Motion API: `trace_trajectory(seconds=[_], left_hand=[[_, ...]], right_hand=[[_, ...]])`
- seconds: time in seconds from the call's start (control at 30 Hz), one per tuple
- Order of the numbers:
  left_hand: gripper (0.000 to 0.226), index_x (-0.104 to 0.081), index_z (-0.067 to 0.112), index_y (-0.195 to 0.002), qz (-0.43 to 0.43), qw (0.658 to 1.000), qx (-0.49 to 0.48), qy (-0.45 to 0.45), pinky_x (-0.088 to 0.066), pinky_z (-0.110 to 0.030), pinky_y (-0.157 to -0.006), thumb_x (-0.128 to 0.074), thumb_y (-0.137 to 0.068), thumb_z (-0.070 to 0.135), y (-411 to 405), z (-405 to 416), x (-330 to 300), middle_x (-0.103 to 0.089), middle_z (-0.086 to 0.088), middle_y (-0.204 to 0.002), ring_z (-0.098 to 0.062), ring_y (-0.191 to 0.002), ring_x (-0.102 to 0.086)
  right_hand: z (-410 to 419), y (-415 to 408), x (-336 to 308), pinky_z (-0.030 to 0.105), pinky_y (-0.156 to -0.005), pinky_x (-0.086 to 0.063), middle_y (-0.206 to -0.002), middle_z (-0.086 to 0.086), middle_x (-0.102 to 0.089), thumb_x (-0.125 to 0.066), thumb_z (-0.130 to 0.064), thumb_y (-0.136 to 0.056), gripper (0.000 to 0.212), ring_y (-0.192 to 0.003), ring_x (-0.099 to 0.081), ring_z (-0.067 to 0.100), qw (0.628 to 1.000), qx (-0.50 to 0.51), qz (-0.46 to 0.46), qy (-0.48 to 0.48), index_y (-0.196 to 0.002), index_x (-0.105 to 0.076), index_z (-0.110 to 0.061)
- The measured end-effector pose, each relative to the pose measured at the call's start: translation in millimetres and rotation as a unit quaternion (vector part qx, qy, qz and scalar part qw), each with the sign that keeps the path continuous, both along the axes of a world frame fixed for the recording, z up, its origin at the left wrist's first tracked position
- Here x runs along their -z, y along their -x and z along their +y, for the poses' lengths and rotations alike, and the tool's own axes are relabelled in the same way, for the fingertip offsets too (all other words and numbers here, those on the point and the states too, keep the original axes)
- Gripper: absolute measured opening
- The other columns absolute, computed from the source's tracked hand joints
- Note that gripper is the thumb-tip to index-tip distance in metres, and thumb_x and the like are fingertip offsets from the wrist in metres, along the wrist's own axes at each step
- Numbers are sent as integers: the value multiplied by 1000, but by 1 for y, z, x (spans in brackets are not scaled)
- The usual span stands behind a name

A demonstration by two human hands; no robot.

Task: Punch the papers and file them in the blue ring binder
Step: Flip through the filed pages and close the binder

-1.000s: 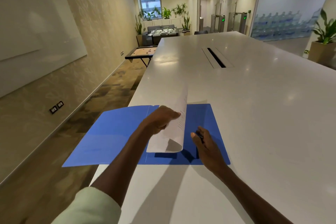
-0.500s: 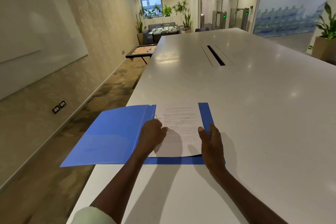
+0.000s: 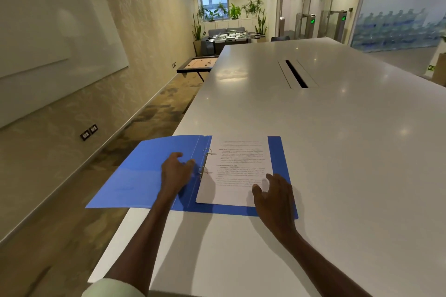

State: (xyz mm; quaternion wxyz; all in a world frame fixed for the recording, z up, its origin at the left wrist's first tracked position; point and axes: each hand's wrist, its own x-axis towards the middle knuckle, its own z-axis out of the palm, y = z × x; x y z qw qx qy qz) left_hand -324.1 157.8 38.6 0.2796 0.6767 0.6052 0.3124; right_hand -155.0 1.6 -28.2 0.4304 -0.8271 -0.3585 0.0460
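The blue ring binder [image 3: 135, 176] lies open at the near left corner of the white table [image 3: 337, 152]. Its left cover juts out past the table's left edge. A printed white paper [image 3: 236, 166] lies flat on the binder's right half, threaded on the two metal rings [image 3: 205, 161]. My left hand [image 3: 176, 171] rests on the left cover beside the rings, fingers spread, holding nothing. My right hand [image 3: 272, 190] hovers over the paper's lower right corner, fingers apart, holding nothing.
A long cable slot [image 3: 295, 73] runs down the middle of the table farther back. A whiteboard [image 3: 48, 31] hangs on the left wall. A low game table [image 3: 198, 65] and a foosball table [image 3: 229, 37] stand beyond the table's far left.
The curled paper was laid flat onto the rings. My left hand then left the paper and moved left onto the cover. My right hand drew back toward the paper's lower right corner.
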Motion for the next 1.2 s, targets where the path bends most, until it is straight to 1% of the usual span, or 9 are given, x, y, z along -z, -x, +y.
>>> trace_trajectory(seconds=[0.13,0.23,0.33,0.5,0.6,0.7,0.8,0.93,1.2], left_hand=[[79,-29,-5,-144,-27,986,-155,54,-35,-49,-107,-70,-87,31,43,23,4,-39,-28,-145,-43,-133,-39],[94,-14,0,-150,-19,959,-251,131,-17,-56,-116,-70,-84,39,70,34,5,-16,-28,-156,-46,-144,-13],[102,-7,3,-152,-46,939,-293,176,-2,-61,-114,-70,-82,41,87,37,2,4,-29,-158,-50,-144,7],[121,5,-2,-151,-113,918,-330,188,-7,-60,-116,-69,-71,50,107,52,15,1,-39,-153,-53,-142,9],[110,3,1,-153,-184,897,-360,177,-11,-51,-118,-68,-81,44,110,49,9,6,-36,-155,-49,-145,2],[90,-10,-1,-152,-227,904,-345,106,-16,-54,-118,-61,-85,32,110,41,0,-9,-28,-158,-45,-145,-13],[91,-6,-3,-151,-251,894,-372,8,-18,-47,-116,-62,-86,28,102,28,-17,1,-29,-158,-45,-144,-13],[91,-11,-4,-148,-260,886,-351,-157,-20,-40,-118,-64,-81,27,84,7,-43,-16,-27,-155,-39,-145,-16],[78,-21,6,-149,-319,862,-240,-311,-37,-32,-112,-64,-87,29,31,-52,-88,-35,-11,-153,-19,-138,-40]], right_hand=[[-1,0,0,37,-109,-36,-144,7,-46,-59,-39,-90,54,-133,-41,24,1000,-3,-8,11,-135,-47,-11],[-1,-1,1,37,-109,-35,-145,8,-44,-59,-39,-89,57,-135,-39,24,1000,-8,-14,19,-136,-45,-10],[0,-1,1,36,-109,-34,-145,8,-43,-59,-39,-89,58,-135,-38,24,1000,-11,-10,20,-137,-43,-10],[1,-2,2,38,-113,-29,-148,10,-40,-59,-38,-89,61,-138,-34,26,999,-16,-21,35,-139,-41,-10],[0,-2,2,40,-114,-28,-149,12,-38,-61,-38,-88,62,-139,-32,28,999,-17,-25,37,-139,-40,-8],[1,-1,3,41,-114,-27,-149,11,-38,-60,-40,-88,62,-139,-32,29,998,-14,-34,48,-138,-40,-9],[1,0,3,41,-115,-26,-149,11,-37,-60,-42,-87,62,-139,-32,29,998,-12,-38,56,-138,-41,-10],[2,1,2,42,-114,-26,-149,12,-38,-61,-42,-87,62,-139,-32,29,998,-10,-39,53,-137,-42,-10],[-3,2,-3,39,-114,-26,-149,12,-37,-59,-41,-88,62,-139,-31,29,998,-17,-33,43,-138,-41,-7]])
